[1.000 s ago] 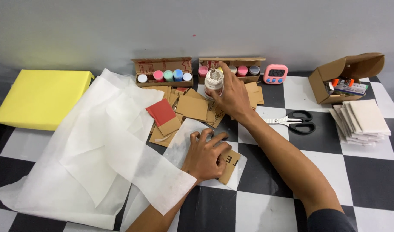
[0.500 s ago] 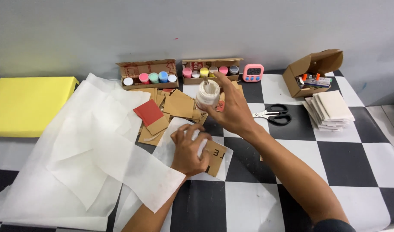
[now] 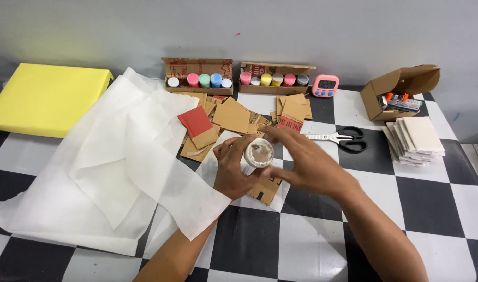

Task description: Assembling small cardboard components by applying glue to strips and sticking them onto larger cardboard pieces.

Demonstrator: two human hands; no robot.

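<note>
Item in hand: small round white jar with a paint-smeared white lid (image 3: 259,152), held just above the table over the brown cardboard pieces.
Change noted: a second ago I saw the right hand alone lifting this jar near the paint boxes at the back; now it sits nearer the body, with both hands on it.
Left hand (image 3: 232,169): has come up off the small printed cardboard piece (image 3: 265,190); its grip is now wrapped around the jar's side from the left.
Right hand (image 3: 307,166): fingers closed over the jar's rim from the right and top, grip firm.
My reading: one hand steadying, the other on the lid; I judge the jar is being opened, though I cannot tell whether the lid has turned.
Under the hands: white tissue-like paper sheet (image 3: 119,167), spread across the black-and-white chequered table (image 3: 312,245).
Behind: two cardboard boxes of coloured paint pots (image 3: 197,70), loose brown cardboard scraps (image 3: 234,116), one red-painted square (image 3: 195,120).
Right side: black-handled scissors (image 3: 346,139), stack of white tiles (image 3: 414,140), pink digital timer (image 3: 325,85).
Far left: flat yellow block (image 3: 46,98).
</note>
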